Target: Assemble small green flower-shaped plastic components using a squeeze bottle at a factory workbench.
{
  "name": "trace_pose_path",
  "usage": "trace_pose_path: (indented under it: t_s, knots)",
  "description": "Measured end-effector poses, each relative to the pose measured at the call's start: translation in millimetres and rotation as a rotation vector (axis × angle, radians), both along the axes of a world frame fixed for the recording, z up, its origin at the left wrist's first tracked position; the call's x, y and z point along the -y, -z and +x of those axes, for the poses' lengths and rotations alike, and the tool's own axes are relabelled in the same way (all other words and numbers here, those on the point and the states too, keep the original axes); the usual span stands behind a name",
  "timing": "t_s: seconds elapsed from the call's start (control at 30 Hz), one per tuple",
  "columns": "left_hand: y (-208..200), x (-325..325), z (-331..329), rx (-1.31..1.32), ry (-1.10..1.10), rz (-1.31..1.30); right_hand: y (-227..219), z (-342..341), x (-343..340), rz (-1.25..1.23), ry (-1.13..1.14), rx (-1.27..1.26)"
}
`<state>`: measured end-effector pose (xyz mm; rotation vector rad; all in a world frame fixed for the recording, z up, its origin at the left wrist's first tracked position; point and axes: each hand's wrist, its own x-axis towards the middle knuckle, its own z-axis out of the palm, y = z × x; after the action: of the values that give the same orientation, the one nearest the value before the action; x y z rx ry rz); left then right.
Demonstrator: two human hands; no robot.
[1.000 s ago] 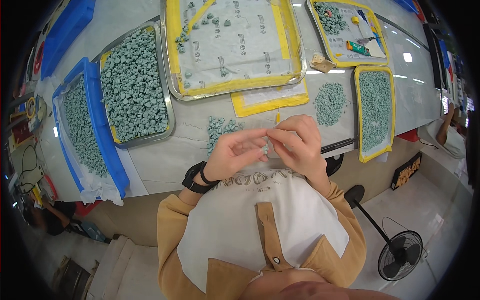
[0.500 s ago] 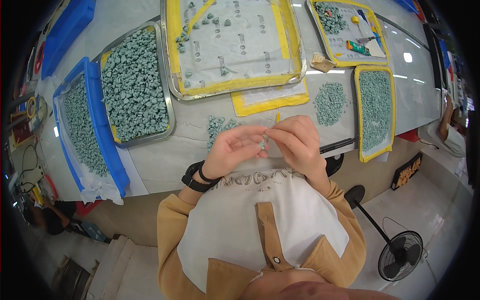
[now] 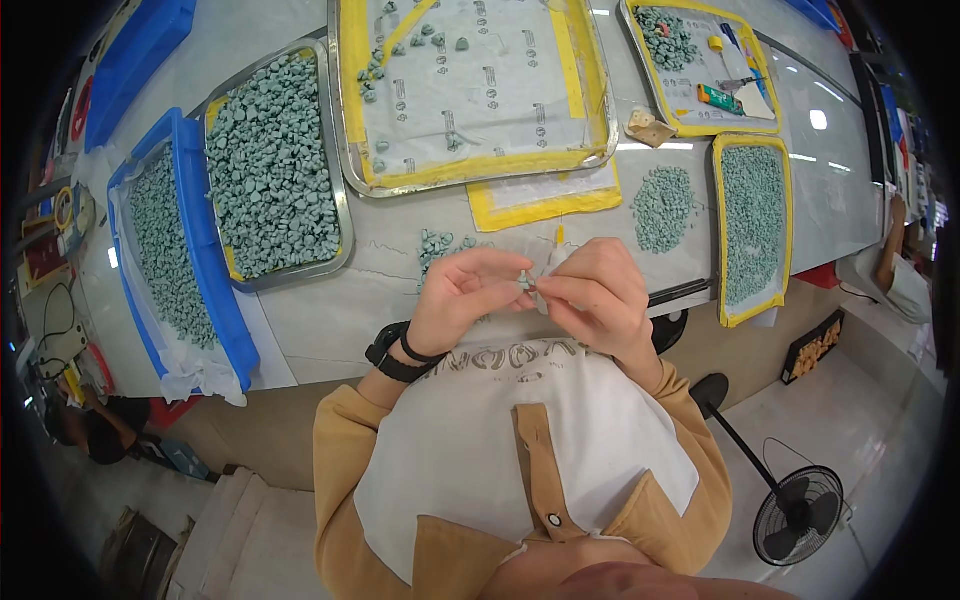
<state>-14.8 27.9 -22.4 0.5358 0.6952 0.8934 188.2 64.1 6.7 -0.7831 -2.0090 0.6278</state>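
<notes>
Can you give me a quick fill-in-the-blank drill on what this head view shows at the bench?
1. Both hands meet over a small ____-coloured piece.
2. The black wristband sits on the ____ arm.
3. The metal tray heaped with pieces lies to the ____ of the paper-lined tray.
4. The floor fan stands on the person's ____ side.

Missing words: green; left; left; right

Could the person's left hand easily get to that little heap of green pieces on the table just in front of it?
Probably yes. The left hand is up at the table edge, pinching a small piece together with the right hand, and the small heap of green pieces lies just beyond its fingers with nothing between. It would have to let go first.
</notes>
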Motion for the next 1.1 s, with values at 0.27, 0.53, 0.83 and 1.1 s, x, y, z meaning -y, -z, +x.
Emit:
trace_pose_path:
  t_s: [0.27,0.53,0.83,1.1]
  knots:
    - [-1,2,1,-0.07,-0.005,-0.017,0,-2,0,0.044,-0.014,0.083]
    - [-1,3,2,-0.164,-0.084,-0.001,-8,1,4,0.039,-0.032,0.212]
    - [-3,2,5,-0.135,-0.066,0.153,-6,-2,5,-0.279,0.006,-0.012]
    - [-5,0,5,-0.237,-0.041,0.257,-8,4,4,-0.3,-0.013,-0.01]
